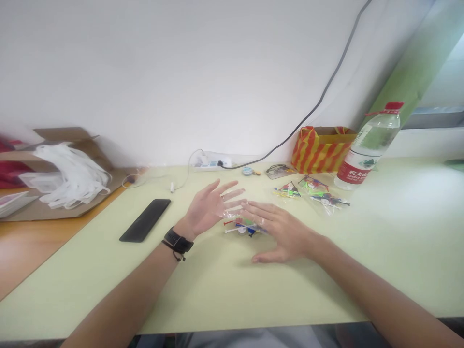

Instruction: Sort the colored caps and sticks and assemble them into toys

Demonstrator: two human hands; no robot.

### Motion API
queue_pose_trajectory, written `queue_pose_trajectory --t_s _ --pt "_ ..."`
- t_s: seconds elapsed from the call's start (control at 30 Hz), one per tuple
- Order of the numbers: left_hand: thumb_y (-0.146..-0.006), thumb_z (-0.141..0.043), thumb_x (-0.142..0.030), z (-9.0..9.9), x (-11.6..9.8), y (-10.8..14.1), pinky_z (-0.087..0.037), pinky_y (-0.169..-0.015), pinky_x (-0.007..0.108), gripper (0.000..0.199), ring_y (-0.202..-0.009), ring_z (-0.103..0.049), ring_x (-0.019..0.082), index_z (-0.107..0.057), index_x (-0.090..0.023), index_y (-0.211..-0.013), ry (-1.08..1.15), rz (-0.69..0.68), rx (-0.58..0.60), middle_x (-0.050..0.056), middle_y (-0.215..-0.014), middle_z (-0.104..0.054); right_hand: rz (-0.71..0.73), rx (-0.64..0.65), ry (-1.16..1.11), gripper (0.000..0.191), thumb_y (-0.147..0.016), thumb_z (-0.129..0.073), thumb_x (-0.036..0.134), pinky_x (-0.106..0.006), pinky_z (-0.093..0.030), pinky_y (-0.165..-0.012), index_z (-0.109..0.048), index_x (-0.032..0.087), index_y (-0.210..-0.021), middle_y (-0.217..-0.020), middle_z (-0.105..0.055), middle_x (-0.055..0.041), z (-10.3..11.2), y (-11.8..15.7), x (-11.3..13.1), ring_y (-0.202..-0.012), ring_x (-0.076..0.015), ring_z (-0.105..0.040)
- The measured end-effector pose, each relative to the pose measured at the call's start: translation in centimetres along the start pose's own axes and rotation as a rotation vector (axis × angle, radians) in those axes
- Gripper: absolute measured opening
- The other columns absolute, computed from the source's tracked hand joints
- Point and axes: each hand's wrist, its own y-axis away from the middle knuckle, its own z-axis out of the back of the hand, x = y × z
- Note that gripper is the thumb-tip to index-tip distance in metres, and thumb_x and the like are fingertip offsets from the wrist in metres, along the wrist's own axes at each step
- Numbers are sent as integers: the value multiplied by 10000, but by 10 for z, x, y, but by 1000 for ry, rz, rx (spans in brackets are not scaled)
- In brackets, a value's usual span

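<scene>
On the pale green table lies a clear plastic bag with small coloured plastic sticks, some red, blue, white and green. My left hand, with a black watch on its wrist, is turned palm up at the bag's left side, fingers spread. My right hand is palm down at the bag's right side, thumb apart from the fingers, and it covers part of the bag. Whether either hand touches the bag I cannot tell. Nothing shows in the grip of either hand.
A black phone-like slab lies to the left. Farther back are a power strip, more bagged plastic sticks, a striped paper bag and a tall water bottle. A cardboard box with white straps stands far left.
</scene>
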Motion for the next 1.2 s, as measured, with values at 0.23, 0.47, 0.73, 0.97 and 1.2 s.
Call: queue_pose_trajectory --t_s 0.23,0.47,0.73,0.97,1.2 --pt "-1036 -446 -552 -2 4 1 -468 -1049 483 645 -1353 -552 351 -376 -240 -1596 -17 75 84 175 -1580 -459 -17 97 -26 1104 -828 -673 752 -575 -130 -1296 -194 222 -1669 -1690 -307 -118 -1 -4 11 -1594 -346 -142" --pt "-1039 -458 -548 -1 6 2 -445 -1061 489 666 -1328 -585 340 -275 -296 -1627 -11 95 90 171 -1571 -474 -6 77 0 1167 -847 -647 753 -552 -114 -1305 -93 153 -1680 -1712 -214 -156 -9 0 12 -1600 -333 -101" --pt "-1048 -399 -575 -3 7 2 -402 -1123 536 672 -1387 -512 372 -430 -132 -1552 -31 167 114 202 -1522 -526 9 25 -3 1303 -797 -668 794 -552 -148 -1304 11 113 -1676 -1716 -175 -188 -14 2 9 -1597 -357 -99" --pt "-1052 -361 -584 -4 12 1 -374 -1128 624 647 -1330 -547 386 -528 -139 -1490 -46 174 163 189 -1443 -606 23 -33 3 1359 -756 -671 833 -538 -190 -1296 27 114 -1674 -1698 -234 -205 -15 1 8 -1587 -357 -167" --pt "-1046 -350 -603 -3 18 1 -403 -1098 592 638 -1286 -586 385 -591 -147 -1421 -89 194 219 190 -1341 -675 -12 -19 -28 1404 -746 -708 807 -587 -128 -1291 105 122 -1664 -1728 -84 -206 -17 -1 15 -1598 -373 -1"
